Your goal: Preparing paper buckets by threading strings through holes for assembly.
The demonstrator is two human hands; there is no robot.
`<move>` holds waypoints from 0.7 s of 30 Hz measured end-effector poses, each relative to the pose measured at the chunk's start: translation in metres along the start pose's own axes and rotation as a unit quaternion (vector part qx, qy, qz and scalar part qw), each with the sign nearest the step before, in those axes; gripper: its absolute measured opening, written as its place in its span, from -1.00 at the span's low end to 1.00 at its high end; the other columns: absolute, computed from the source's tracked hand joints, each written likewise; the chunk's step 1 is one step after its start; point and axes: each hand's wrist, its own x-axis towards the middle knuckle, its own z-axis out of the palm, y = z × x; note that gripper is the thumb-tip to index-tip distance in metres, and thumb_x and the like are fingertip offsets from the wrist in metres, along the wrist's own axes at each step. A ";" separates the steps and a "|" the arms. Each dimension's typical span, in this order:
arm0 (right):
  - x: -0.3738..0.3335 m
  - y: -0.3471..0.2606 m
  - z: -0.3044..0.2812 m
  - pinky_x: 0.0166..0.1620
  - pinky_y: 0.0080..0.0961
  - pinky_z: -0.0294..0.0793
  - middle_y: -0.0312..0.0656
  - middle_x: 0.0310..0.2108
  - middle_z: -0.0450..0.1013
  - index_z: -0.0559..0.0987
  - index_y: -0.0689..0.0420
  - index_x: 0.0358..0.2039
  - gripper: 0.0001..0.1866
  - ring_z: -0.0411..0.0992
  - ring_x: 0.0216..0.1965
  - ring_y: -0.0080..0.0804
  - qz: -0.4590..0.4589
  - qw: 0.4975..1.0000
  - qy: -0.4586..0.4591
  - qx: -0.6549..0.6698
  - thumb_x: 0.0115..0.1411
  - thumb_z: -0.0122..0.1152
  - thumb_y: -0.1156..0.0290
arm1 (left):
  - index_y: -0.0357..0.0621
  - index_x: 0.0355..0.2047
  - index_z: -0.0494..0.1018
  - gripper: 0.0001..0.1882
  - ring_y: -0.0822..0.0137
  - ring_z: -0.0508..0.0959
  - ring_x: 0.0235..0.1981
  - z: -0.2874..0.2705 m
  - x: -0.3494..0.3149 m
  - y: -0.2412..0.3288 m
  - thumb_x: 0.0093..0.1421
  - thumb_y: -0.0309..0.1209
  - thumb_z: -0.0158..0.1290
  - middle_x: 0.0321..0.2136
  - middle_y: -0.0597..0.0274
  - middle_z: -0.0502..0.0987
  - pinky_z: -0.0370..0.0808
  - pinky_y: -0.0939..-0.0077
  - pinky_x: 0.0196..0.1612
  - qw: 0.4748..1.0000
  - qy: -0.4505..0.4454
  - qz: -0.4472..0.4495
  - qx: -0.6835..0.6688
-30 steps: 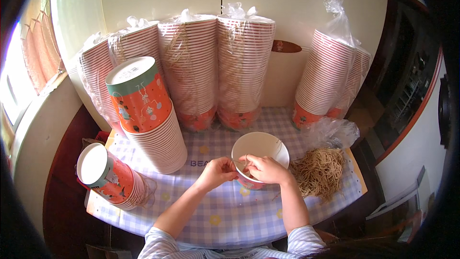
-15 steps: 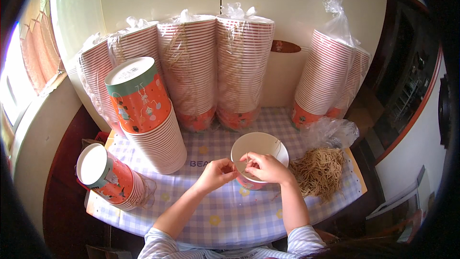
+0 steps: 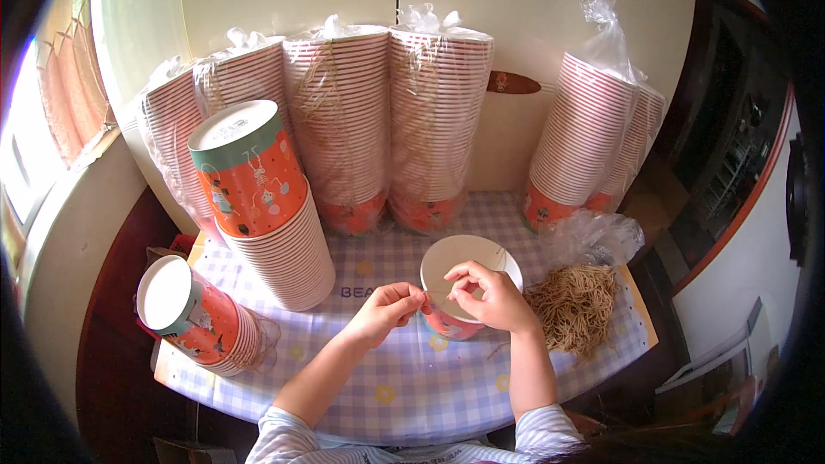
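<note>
An open paper bucket (image 3: pixel 455 328), white inside with an orange-red printed outside, stands upright near the middle of the table. At its left rim my left hand (image 3: pixel 387 313) is closed in a pinch on a thin tan string (image 3: pixel 439 295). My right hand (image 3: pixel 500 301) hangs over the bucket's right side, thumb and forefinger pinched together on the same string. The strand spans the short gap between my hands. Another bit of string shows at the bucket's far right rim. Beside my right hand lies a heap of tan strings (image 3: pixel 577 309).
Tall plastic-wrapped stacks of buckets (image 3: pixel 337 120) line the back, with another wrapped stack (image 3: pixel 580 129) at the right. On the left stand an upside-down bucket stack (image 3: pixel 279 262) and a shorter tilted stack (image 3: pixel 202 318) with strings. Crumpled clear plastic (image 3: pixel 593 236) lies behind the string heap.
My right hand has lifted and shifted right, away from my left hand, drawing the string between them. The bucket has slid slightly to the right.
</note>
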 end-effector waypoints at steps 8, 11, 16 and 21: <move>0.000 0.002 0.005 -0.24 -0.62 0.41 -0.29 -0.43 0.43 0.42 0.23 -0.29 -0.83 0.45 -0.36 -0.59 -0.074 0.995 0.006 0.060 0.05 0.06 0.60 | -0.16 -0.33 0.46 -0.85 0.68 0.18 -0.64 0.008 -0.003 0.002 0.17 -0.36 -0.01 -0.50 0.33 0.49 0.09 0.80 -0.59 0.995 0.022 0.033 0.089; 0.001 0.003 0.011 -0.23 -0.62 0.41 -0.27 -0.43 0.44 0.42 0.23 -0.29 -0.83 0.45 -0.35 -0.58 -0.091 0.993 0.019 0.075 0.06 0.07 0.60 | -0.26 -0.27 0.45 -0.79 0.68 0.35 -0.49 0.018 -0.007 0.008 0.17 -0.37 0.00 -0.48 0.41 0.49 0.31 0.75 -0.44 0.991 0.037 0.048 0.120; 0.003 0.002 0.020 -0.23 -0.57 0.44 -0.21 -0.37 0.47 0.42 0.23 -0.28 -0.82 0.47 -0.32 -0.51 -0.111 0.990 0.022 0.082 0.06 0.08 0.55 | -0.31 -0.29 0.45 -0.79 0.64 0.39 -0.44 0.020 -0.011 0.002 0.16 -0.39 0.02 -0.48 0.37 0.49 0.34 0.72 -0.39 0.974 0.043 0.094 0.202; 0.006 0.005 0.024 -0.21 -0.58 0.44 -0.21 -0.37 0.45 0.40 0.23 -0.24 -0.79 0.46 -0.32 -0.50 -0.121 0.990 0.034 0.071 0.06 0.08 0.56 | -0.31 -0.35 0.46 -0.80 0.62 0.39 -0.43 0.016 -0.008 -0.002 0.15 -0.39 0.03 -0.47 0.34 0.48 0.34 0.71 -0.39 0.966 0.068 0.105 0.227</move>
